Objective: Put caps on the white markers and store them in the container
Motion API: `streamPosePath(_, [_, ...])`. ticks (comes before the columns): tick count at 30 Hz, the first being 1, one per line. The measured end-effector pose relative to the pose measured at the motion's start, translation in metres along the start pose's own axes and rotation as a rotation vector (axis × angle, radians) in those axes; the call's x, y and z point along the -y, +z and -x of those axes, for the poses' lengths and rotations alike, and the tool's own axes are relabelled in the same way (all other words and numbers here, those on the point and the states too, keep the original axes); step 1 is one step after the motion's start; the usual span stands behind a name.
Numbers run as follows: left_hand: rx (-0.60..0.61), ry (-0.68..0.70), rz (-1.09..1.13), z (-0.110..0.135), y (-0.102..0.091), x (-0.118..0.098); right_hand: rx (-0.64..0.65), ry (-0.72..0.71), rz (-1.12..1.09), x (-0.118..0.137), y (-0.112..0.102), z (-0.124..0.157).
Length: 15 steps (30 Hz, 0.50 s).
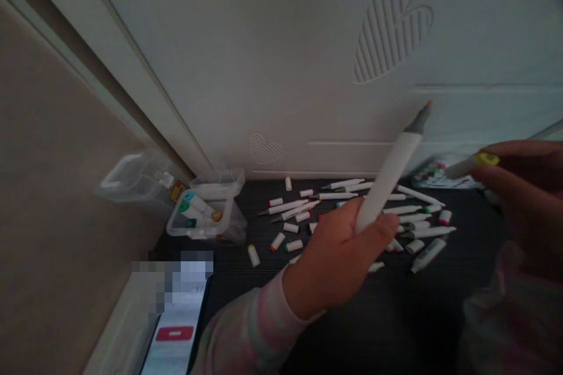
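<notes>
My left hand is wrapped round a white marker, which tilts up and to the right. Its grey collar and orange tip are bare, pointing at the white panel behind. Over at the right, my right hand pinches a marker cap, white with a yellow end. Marker and cap are well apart. Below and behind my left hand, several uncapped white markers and loose caps lie scattered on the dark surface. My left hand hides part of that spread.
A clear plastic box holding several caps stands at the left, beside another clear container. A phone with a lit screen lies at the lower left. Behind the right side rests a clear bag with colourful pieces. A white panel rises behind.
</notes>
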State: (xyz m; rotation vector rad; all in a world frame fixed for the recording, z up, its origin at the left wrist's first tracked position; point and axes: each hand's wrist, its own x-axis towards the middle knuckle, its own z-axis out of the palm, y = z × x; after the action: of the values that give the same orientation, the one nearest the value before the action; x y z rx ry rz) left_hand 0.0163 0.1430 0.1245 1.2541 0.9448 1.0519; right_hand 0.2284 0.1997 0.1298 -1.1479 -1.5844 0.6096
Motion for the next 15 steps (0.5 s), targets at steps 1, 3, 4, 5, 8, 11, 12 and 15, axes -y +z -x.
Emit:
streamPosePath(1, [-0.024, 0.003, -0.025, -0.001, -0.002, 0.001, -0.154, -0.009, -0.062, 0.003, 0.005, 0.0])
streamPosePath(3, [-0.08, 0.0, -0.078, -0.004, -0.008, 0.002, -0.2, 0.048, -0.144, 0.012, 0.016, 0.0])
streamPosePath(4, [-0.101, -0.008, -0.097, -0.005, -0.01, 0.003, -0.21, 0.086, -0.168, 0.016, 0.02, 0.0])
streamPosePath(5, [-0.116, -0.022, -0.11, -0.007, -0.012, 0.003, -0.226, 0.111, -0.179, 0.018, 0.023, -0.001])
streamPosePath(8, [-0.105, -0.101, -0.143, -0.013, -0.013, 0.005, -0.257, 0.167, -0.238, 0.02, 0.024, -0.004])
streamPosePath(11, [-0.094, -0.183, -0.193, -0.018, -0.01, 0.007, -0.236, 0.2, -0.412, 0.013, 0.017, -0.01])
streamPosePath(12, [-0.099, -0.197, -0.201, -0.019, -0.01, 0.009, -0.234, 0.208, -0.489, 0.011, 0.015, -0.012])
streamPosePath(15, [-0.113, -0.207, -0.206, -0.023, -0.011, 0.014, -0.215, 0.225, -0.658, 0.009, 0.009, -0.017])
